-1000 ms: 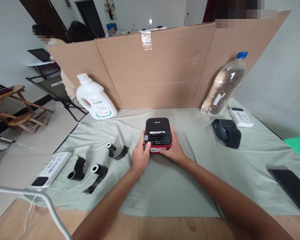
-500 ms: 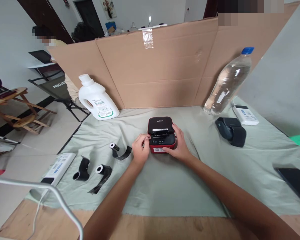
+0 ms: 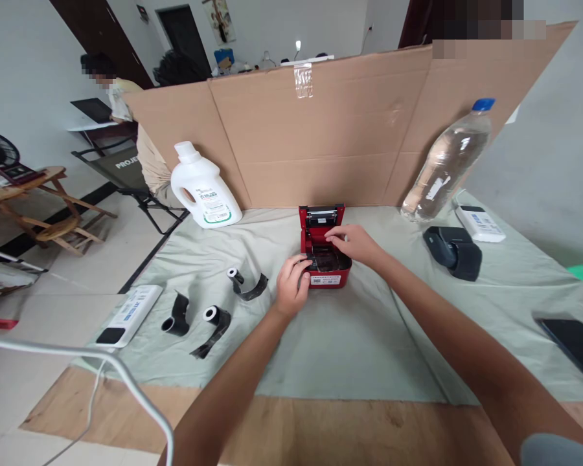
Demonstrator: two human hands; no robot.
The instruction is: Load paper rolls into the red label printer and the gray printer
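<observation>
In the middle of the cloth stands a small red and black label printer (image 3: pixel 329 279), its lid (image 3: pixel 322 217) raised and tilted back. Dark material shows inside the open compartment. My left hand (image 3: pixel 291 285) grips the printer's left front edge, fingers over the rim and thumb at the front. Over the right side of the opening is my right hand (image 3: pixel 357 243), its fingers drawn together near the raised lid; what they hold, if anything, is hidden. Left of the printer lie black ribbon rolls: one (image 3: pixel 234 275) with a white core, another (image 3: pixel 214 317) partly unrolled, and a third (image 3: pixel 175 320).
A white jug (image 3: pixel 208 191) and a water bottle (image 3: pixel 449 162) lean near the cardboard screen (image 3: pixel 320 142). White power strips or boxes (image 3: pixel 131 314) lie at both sides. A black device (image 3: pixel 454 252) and a phone (image 3: pixel 573 346) are to the right. A white cable (image 3: pixel 102 356) crosses lower left.
The printer's lid has swung up, exposing the red interior. My right hand has moved from the printer's right side up over the opening. My left hand stays at the left edge.
</observation>
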